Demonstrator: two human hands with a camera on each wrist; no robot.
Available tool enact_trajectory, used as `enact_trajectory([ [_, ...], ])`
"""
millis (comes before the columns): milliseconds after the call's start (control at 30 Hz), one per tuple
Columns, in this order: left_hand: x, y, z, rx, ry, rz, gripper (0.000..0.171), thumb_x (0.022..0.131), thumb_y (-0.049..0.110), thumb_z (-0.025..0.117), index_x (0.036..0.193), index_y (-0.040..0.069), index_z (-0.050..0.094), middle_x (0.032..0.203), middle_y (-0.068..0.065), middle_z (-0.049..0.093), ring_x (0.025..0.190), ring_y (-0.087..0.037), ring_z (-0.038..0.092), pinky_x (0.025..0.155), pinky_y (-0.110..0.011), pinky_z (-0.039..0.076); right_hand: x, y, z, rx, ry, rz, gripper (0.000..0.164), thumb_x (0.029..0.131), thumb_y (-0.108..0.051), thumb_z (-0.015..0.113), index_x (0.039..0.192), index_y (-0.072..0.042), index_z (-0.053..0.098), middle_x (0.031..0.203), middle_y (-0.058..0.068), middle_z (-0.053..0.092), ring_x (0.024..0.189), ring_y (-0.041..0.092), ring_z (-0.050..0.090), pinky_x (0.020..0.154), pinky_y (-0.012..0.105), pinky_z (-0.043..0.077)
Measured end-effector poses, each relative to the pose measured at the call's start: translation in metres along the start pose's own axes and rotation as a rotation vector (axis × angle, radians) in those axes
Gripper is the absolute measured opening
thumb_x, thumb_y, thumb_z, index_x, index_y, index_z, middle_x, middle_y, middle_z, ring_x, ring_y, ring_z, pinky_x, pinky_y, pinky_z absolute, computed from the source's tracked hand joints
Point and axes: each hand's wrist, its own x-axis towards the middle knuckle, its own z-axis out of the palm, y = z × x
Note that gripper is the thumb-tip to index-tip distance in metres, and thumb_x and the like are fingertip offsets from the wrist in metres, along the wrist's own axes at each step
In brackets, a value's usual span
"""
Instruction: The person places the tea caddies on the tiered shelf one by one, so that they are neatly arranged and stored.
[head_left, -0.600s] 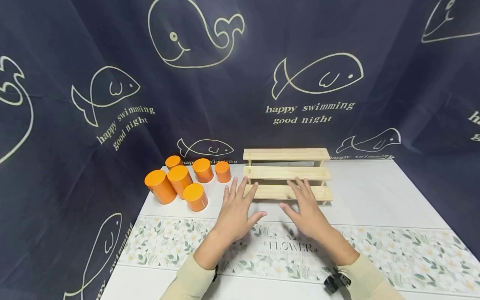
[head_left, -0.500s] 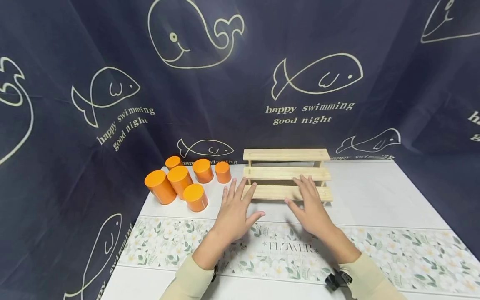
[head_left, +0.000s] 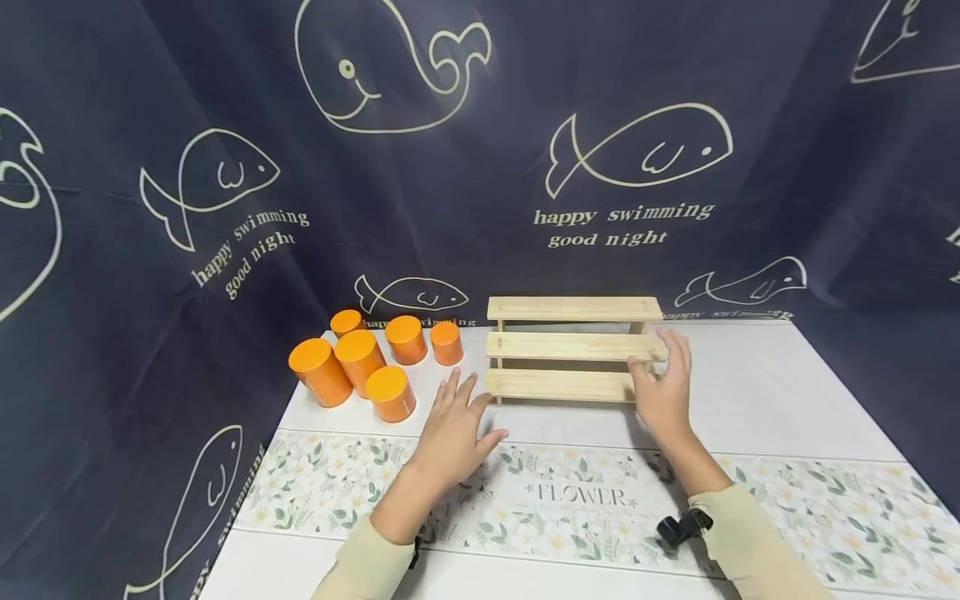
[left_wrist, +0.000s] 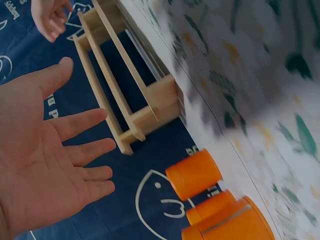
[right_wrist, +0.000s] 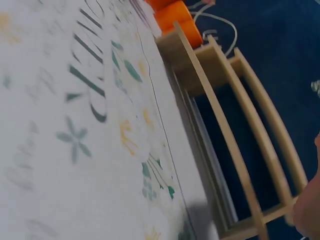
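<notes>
A three-tier wooden display shelf point(head_left: 570, 345) stands at the back of the table. At its right end is my right hand point(head_left: 663, 392), thumb overlapping the middle tier and fingers bent loosely beside the tier's end. In the right wrist view only a bit of that hand point(right_wrist: 307, 212) shows, right at the shelf's end. My left hand point(head_left: 450, 437) hovers in front of the shelf's left end, fingers spread and holding nothing; the left wrist view shows its bare palm point(left_wrist: 50, 155). Several orange cylinders, one of them a short canister point(head_left: 391, 394), stand left of the shelf.
A white table mat point(head_left: 750, 392) with a floral band point(head_left: 810, 508) lettered FLOWER covers the surface. Dark blue curtains point(head_left: 480, 183) with fish and whale drawings close off the back and sides. A small black device point(head_left: 684, 527) is at the right wrist.
My right hand has moved right and forward to the shelf's right end, its fingers bending. My left hand has drawn back slightly left. The shelf and orange cylinders stay in place.
</notes>
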Motion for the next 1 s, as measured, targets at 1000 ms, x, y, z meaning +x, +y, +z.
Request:
enact_trajectory([
  [1000,-0.020,-0.080,-0.026,-0.039,0.280,-0.447,0.065,0.096,0.031,0.075,0.148,0.000,0.053,0.153,-0.028,0.050,0.134,-0.050,0.058,0.104,-0.066,0.054,0.043,0.023,0.017,0.470,0.203,0.413,0.061,0.108,-0.010,0.052,0.164,-0.016,0.027,0.172,0.011,0.033,0.162,0.024,0.032,0.124,0.020,0.037],
])
